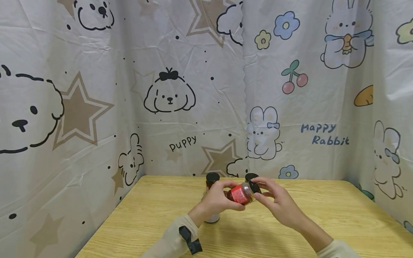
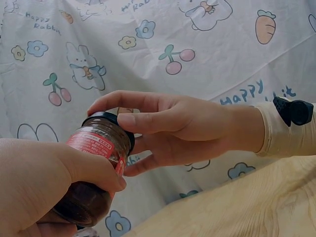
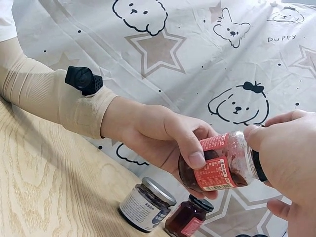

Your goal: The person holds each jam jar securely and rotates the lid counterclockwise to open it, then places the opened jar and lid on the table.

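Tilted to the right above the table is a glass jar [image 1: 239, 194] with a red label, dark contents and a black lid [image 1: 255, 186]. My left hand [image 1: 219, 197] grips its body, thumb across the label in the left wrist view. My right hand [image 1: 284, 204] holds the black lid, with thumb and fingers around its rim. In the right wrist view the left hand [image 3: 163, 138] wraps the jar [image 3: 217, 165] and the right hand [image 3: 291, 153] covers much of the lid.
On the wooden table [image 1: 309, 200], a jar with a silver lid [image 3: 159, 190] and white label stands beside a dark red jar [image 3: 185, 220] with a black lid. Another black lid [image 1: 251, 176] shows behind the held jar. Printed curtains [image 1: 193, 89] surround the table.
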`<state>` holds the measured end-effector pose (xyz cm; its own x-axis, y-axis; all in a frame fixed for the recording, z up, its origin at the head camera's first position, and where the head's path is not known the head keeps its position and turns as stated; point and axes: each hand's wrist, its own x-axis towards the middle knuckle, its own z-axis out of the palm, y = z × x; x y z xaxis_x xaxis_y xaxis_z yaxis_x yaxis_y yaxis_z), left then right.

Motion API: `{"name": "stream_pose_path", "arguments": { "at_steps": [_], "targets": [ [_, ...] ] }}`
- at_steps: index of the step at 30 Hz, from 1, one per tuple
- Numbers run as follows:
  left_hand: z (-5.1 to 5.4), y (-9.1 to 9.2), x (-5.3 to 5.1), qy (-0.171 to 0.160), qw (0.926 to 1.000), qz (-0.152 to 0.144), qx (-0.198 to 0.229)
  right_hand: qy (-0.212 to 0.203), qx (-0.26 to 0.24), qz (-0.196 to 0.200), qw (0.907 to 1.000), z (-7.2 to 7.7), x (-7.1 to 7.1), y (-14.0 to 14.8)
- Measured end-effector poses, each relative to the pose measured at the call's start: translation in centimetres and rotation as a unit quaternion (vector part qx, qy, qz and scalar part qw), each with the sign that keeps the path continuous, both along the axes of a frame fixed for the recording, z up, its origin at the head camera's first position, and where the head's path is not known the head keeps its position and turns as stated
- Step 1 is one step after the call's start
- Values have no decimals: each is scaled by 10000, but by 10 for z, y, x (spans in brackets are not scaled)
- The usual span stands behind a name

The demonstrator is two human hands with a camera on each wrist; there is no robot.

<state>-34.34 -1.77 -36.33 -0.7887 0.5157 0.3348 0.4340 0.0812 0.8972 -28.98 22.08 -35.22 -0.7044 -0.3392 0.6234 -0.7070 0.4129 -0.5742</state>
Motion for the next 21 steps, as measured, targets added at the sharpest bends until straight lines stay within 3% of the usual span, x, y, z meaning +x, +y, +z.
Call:
{"name": "stream_pose_path", "arguments": {
  "at_steps": [7, 21],
  "targets": [
    [1, 0, 1, -16, 9999, 110, -64, 6, -166, 320, 9993, -2, -3, 3],
    [3, 0, 2, -39, 9999, 104, -25, 101, 70, 244, 9996, 2, 0, 3]
  ]
}}
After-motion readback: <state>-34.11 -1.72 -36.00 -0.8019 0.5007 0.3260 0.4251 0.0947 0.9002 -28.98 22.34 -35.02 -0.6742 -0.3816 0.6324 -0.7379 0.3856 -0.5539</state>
